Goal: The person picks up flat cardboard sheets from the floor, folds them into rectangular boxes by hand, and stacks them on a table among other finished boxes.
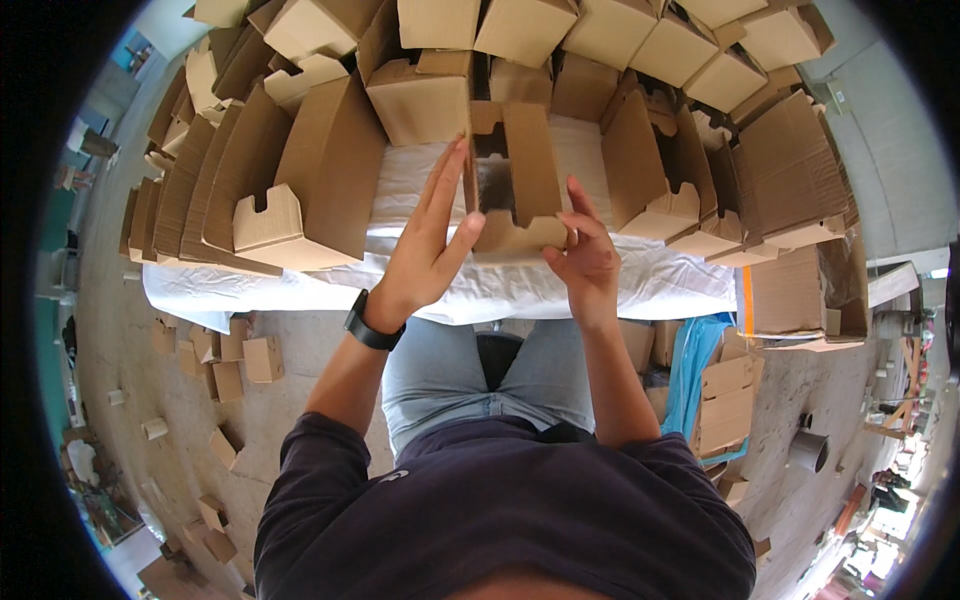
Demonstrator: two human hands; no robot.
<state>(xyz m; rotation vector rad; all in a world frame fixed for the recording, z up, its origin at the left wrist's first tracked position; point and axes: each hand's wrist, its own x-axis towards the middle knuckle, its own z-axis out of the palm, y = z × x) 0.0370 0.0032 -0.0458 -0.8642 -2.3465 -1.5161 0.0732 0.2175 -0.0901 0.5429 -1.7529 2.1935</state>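
Observation:
In front of me on the white cloth stands a small brown cardboard box, its top uncovered and its near end notched. A dark grey interior shows between its walls. My left hand, with a dark watch on the wrist, lies along the box's left side, fingers stretched out and thumb spread toward the near corner. At the near right corner is my right hand, its fingers apart and slightly bent, the thumb close to the front panel. Whether the right fingertips press on the cardboard is hard to tell.
Taller notched boxes stand at left and right. Stacked boxes line the far side. A white cloth covers the worktop. Small boxes lie on the floor; a blue plastic sheet hangs by cartons at right.

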